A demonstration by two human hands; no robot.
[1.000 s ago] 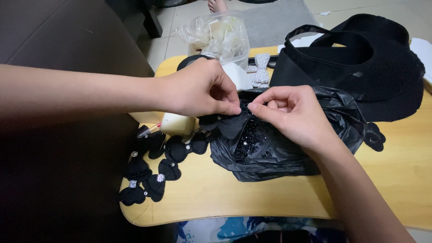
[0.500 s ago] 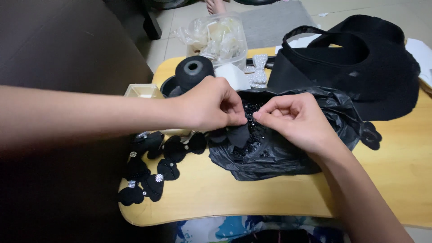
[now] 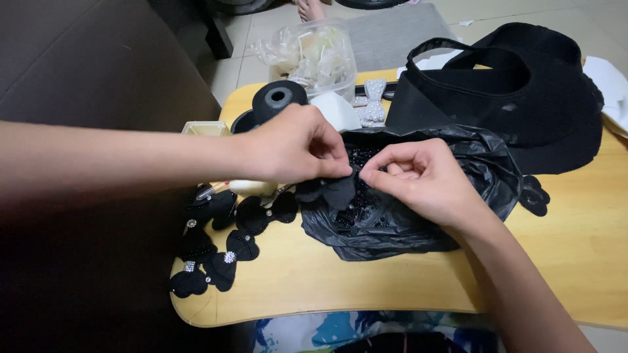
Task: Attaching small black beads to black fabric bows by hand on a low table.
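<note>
My left hand (image 3: 294,147) and my right hand (image 3: 418,180) meet over a crumpled black plastic bag (image 3: 405,222) of small black beads (image 3: 356,160) on a yellow wooden table (image 3: 589,261). Between the fingertips of both hands hangs a small black fabric bow (image 3: 337,189), pinched at its upper edge. The left fingers are closed on its left side, the right thumb and forefinger on its right side. Finished black bows (image 3: 216,242) with tiny sparkling centres lie in a cluster at the table's left end.
A black spool (image 3: 278,98) stands behind my left hand beside a clear plastic bag of pale parts (image 3: 311,55). A white beaded bow (image 3: 373,108) and black fabric with straps (image 3: 523,98) lie at the back. A dark sofa (image 3: 91,72) fills the left.
Both hands stay together over the bag, working the small black bow. The view has shifted, and the black spool and a pale box behind my left hand have come into sight.
</note>
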